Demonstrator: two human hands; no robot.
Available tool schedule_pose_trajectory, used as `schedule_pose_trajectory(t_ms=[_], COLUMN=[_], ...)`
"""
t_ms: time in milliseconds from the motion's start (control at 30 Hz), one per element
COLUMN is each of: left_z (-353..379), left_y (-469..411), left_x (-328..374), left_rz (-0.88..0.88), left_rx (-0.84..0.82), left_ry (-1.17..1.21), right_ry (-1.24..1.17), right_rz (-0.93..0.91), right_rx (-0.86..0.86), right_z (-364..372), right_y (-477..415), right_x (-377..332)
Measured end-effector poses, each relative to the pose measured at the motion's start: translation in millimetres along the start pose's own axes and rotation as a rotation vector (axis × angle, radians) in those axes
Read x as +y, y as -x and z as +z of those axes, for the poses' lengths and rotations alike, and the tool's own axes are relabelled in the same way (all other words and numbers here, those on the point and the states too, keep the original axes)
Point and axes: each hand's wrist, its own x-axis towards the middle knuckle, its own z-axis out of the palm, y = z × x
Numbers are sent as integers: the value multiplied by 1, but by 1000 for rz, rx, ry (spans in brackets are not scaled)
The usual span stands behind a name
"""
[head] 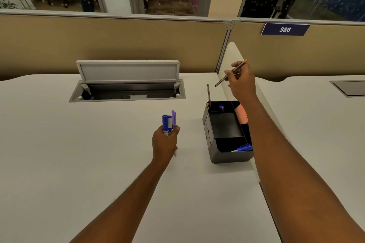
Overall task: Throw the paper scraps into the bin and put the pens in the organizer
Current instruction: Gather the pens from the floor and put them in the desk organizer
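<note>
While right hand (240,83) pinched pencil (230,73) above organizer (227,134) near counter's right edge, left hand (165,140) clenched 2 pens (168,122); loose bundle risked slipping, pencil missing slot.

Two bare arms reach forward, each hand closed in a grip.

The left hand (165,140) is near the middle, fingers curled in a fist with the thumb side up, the forearm coming from the near left. The right hand (240,83) is farther and to the right, raised higher, its fingertips (229,74) pinched together, the wrist bent and the long forearm coming from the near right.
</note>
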Motion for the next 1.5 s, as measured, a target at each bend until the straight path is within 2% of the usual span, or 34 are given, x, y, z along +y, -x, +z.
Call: schedule_pose_trajectory(t_ms=[233,400,1033,1333,1400,1500], left_z=[-1,-4,-6,-5,-5,-4], left_y=[1,-1,-9,-11,-11,-10], left_x=[0,-1,-3,-1,1,4], left_rz=[-1,-10,-9,-43,-43,-46], left_rx=[2,11,1,-21,-25,-30], left_ry=[23,23,14,26,35,55], right_ry=[347,406,664,663,617,522], right_rz=[38,90,211,235,245,212], right_rx=[-139,-269,-440,-435,-383,-217], right_z=[9,21,35,36,34,31], right_y=[7,13,11,13,15,24], right_x=[16,23,23,18,14,3])
